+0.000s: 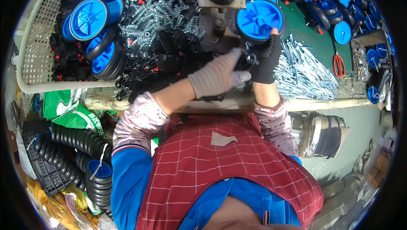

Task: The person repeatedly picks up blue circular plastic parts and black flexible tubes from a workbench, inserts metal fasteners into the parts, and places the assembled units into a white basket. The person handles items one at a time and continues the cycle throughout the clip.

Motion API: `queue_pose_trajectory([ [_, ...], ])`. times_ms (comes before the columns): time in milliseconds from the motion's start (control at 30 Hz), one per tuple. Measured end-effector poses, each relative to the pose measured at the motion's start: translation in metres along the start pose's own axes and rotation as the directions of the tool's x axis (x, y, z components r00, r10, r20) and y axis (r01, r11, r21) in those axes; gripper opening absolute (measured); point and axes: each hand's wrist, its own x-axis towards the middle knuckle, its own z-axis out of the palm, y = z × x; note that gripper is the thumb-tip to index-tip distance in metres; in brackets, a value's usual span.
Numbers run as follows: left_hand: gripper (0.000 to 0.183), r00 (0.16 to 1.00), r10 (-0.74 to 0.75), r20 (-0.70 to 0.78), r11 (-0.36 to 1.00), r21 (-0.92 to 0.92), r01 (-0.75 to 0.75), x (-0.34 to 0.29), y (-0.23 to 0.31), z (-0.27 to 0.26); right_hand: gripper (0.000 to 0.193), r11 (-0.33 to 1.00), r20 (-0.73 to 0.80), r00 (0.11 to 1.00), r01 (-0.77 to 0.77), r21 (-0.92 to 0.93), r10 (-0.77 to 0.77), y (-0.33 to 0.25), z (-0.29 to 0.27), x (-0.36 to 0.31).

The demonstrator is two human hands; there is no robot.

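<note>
My left hand (214, 74), in a grey striped glove with bare fingertips, is closed on a small black plastic part (249, 58); the fingers are slightly blurred. Close beside it is my right hand (267, 62) in a black fingerless glove. One of its bare fingertips lies over the lower right of a blue wheel (258, 17) with a black tyre, which it appears to grip by the lower rim. The rest of that grip is hidden behind the glove. Directly behind the hands is a metal press (216, 26) with a post above its base.
Left of the press are a heap of springs (148, 14), black plastic parts (169, 48) and several blue wheels (89, 19) in a white crate (36, 60). To the right lie metal pins (303, 71), red-handled scissors (338, 64) and more wheels (342, 32). Strung tyres (99, 183) stand below left.
</note>
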Motion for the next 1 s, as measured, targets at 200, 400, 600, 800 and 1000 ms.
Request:
queue_pose_trajectory([
  [200,0.047,0.820,-0.560,-0.119,0.739,-0.519,0.429,0.038,-0.036,-0.055,0.041,0.537,0.166,0.909,0.365,-0.760,-0.382,-0.012,-0.022,-0.003],
  [400,0.045,0.792,-0.606,-0.067,0.655,-0.607,0.450,0.045,-0.042,-0.056,0.045,0.691,0.042,0.973,0.190,-0.697,-0.226,-0.019,-0.001,-0.023],
  [600,0.045,0.825,-0.555,-0.104,0.705,-0.585,0.401,0.043,-0.039,-0.059,0.059,0.600,0.197,0.970,0.241,-0.762,-0.140,-0.010,0.030,-0.038],
  [800,0.053,0.911,-0.383,-0.151,0.858,-0.424,0.290,0.018,-0.023,-0.062,0.074,0.579,0.448,0.884,0.435,-0.689,-0.131,0.000,0.054,-0.041],
  [1000,0.038,0.797,0.230,-0.558,0.817,0.556,0.153,-0.075,-0.009,-0.126,0.053,-0.014,0.633,0.749,0.643,-0.766,-0.195,-0.020,0.025,0.011],
])
